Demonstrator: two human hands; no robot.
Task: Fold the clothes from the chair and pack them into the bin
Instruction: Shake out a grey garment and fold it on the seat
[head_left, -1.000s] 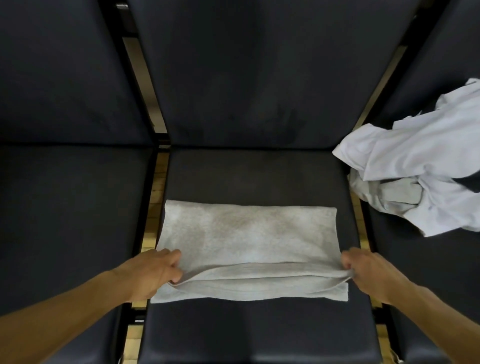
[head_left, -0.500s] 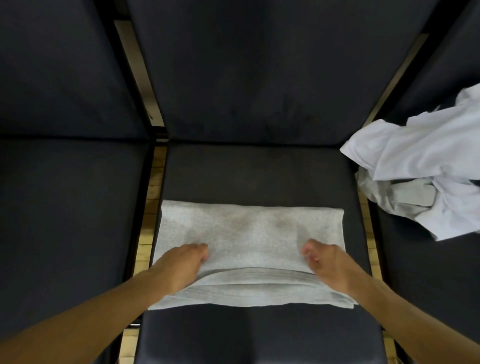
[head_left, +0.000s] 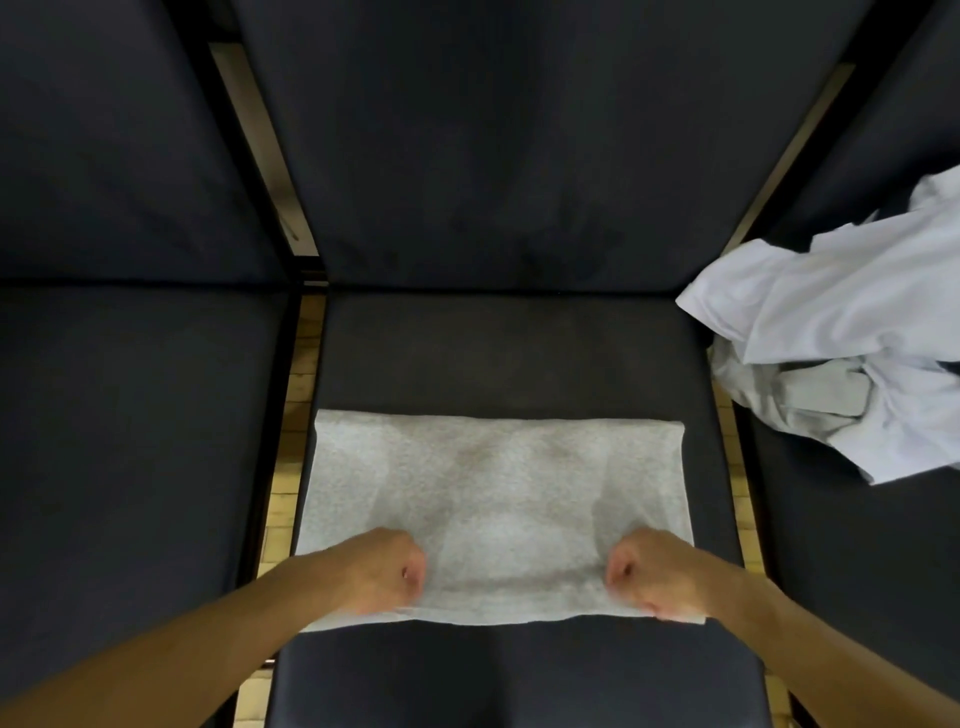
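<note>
Both hands have drawn back from flat on the grey cloth (head_left: 493, 499); left hand (head_left: 382, 571) and right hand (head_left: 657, 574) now fist its near edge.

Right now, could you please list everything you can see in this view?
grey cloth: one, light grey, folded flat on the middle seat's near half
white clothes: one crumpled heap, white, on the right seat
seats: three, dark, side by side with upright backs
floor: tan, seen through the gaps between seats
left hand: one, closed on the cloth's near left edge
right hand: one, closed on the cloth's near right edge
</note>
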